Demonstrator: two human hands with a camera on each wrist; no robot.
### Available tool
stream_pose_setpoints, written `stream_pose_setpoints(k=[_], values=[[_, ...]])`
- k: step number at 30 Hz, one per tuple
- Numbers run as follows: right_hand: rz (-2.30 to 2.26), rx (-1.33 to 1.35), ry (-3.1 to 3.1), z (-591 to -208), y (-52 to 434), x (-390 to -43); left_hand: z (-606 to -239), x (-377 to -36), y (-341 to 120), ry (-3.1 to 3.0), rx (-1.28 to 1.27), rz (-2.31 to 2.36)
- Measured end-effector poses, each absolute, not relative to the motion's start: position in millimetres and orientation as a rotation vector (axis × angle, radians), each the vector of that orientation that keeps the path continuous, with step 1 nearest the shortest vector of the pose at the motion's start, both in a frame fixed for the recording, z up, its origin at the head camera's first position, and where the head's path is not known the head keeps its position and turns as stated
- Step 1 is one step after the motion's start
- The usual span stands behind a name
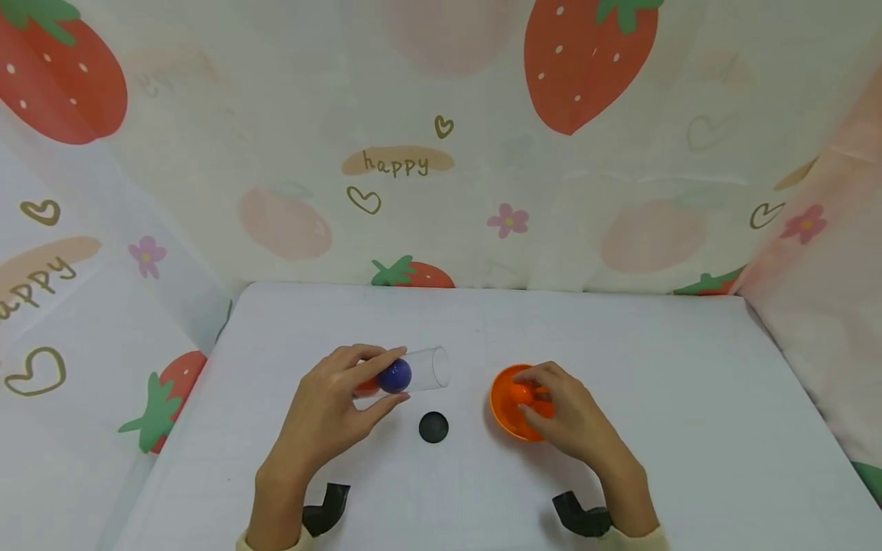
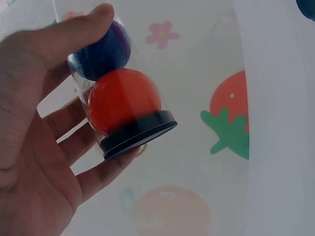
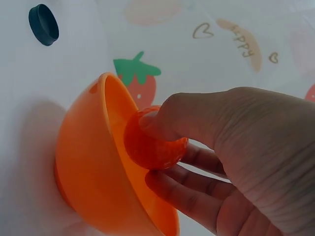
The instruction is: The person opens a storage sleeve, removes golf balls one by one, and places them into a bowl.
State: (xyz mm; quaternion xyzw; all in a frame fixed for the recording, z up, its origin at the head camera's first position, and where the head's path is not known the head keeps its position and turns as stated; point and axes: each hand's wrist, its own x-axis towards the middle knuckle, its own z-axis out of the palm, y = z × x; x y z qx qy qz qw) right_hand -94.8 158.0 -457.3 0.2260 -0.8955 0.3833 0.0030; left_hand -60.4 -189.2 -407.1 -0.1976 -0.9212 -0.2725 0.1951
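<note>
My left hand [image 1: 338, 402] grips a clear plastic tube [image 1: 430, 369], tilted on its side with its uncapped end toward the right. Inside it sit a blue ball [image 1: 395, 376] and, deeper, a red-orange ball [image 2: 123, 101] against the black cap [image 2: 140, 133] that closes the bottom. Over the orange bowl [image 3: 88, 152], my right hand [image 1: 575, 417] pinches an orange ball [image 3: 152, 140] between thumb and fingers, at the level of the bowl's rim. A loose black cap [image 1: 433, 427] lies on the table between the hands.
The white table [image 1: 689, 421] meets a strawberry-patterned cloth [image 1: 482, 92] at the back and sides. A black curved piece [image 1: 329, 509] shows beside the left wrist, and another black curved piece [image 1: 580, 516] beside the right wrist.
</note>
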Motion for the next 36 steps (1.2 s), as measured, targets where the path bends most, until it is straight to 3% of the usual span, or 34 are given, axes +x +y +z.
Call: stream_pose_setpoints(k=[19, 36], values=[[1.247, 0.702, -2.662, -448.1, 153.5, -93.6, -404.0, -56.0, -185.5, -2.678, -0.582, -0.738], [1.928, 0.684, -2.429, -448.0, 117.1, -87.5, -403.8, -57.6, -180.4, -2.697, -0.577, -0.658]])
